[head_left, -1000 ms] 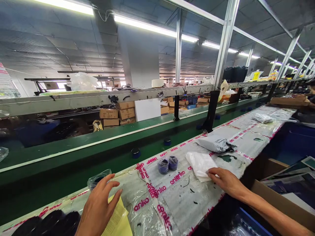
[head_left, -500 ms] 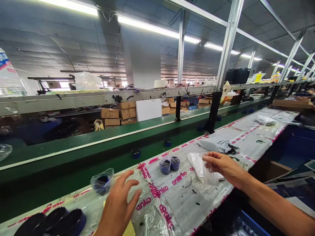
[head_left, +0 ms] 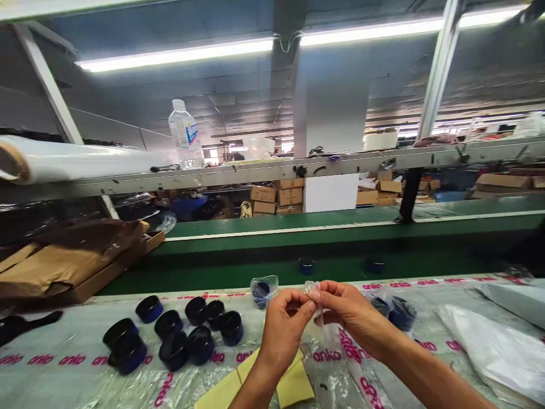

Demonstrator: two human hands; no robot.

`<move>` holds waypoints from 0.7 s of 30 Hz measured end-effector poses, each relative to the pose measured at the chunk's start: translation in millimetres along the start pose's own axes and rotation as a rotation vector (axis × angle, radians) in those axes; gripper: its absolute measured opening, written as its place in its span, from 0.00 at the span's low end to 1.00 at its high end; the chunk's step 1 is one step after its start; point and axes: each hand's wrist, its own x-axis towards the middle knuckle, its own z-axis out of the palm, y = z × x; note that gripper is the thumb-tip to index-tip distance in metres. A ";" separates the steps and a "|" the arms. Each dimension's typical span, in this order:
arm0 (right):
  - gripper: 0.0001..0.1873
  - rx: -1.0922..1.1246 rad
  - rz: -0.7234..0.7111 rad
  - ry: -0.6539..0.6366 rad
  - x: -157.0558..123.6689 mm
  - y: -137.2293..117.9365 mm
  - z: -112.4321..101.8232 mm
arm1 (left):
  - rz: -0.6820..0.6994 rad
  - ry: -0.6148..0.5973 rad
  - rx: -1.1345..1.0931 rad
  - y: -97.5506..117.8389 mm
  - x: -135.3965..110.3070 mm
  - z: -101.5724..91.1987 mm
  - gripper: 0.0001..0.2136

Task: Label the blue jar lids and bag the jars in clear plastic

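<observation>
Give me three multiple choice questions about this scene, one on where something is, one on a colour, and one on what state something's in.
1. Where does the plastic water bottle stand?
A) In the cardboard tray
B) On the metal rail beyond the green belt
C) Among the jars

2. What colour is the lettering printed on the plastic sheet?
A) Blue
B) Yellow
C) Pink

3. What state is the small clear bag in?
A) Held up between the left hand and the right hand
B) Lying flat on the sheet
C) Standing on the rail

1: B, its base sits on top of the rail.
2: C, the repeated "anko" print shows pink.
3: A, the bag hangs from fingers where both hands meet.
</observation>
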 end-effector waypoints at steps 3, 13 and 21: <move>0.22 0.039 0.043 -0.060 15.1 4.5 21.4 | -0.005 0.023 -0.009 0.3 -3.8 -25.1 0.15; 0.20 -0.436 -0.097 -0.155 67.5 26.5 69.7 | 0.110 0.296 0.422 -2.0 -0.6 -103.1 0.12; 0.06 -1.087 -0.605 -0.005 123.6 55.2 100.1 | 0.216 0.450 1.215 9.7 6.1 -164.9 0.12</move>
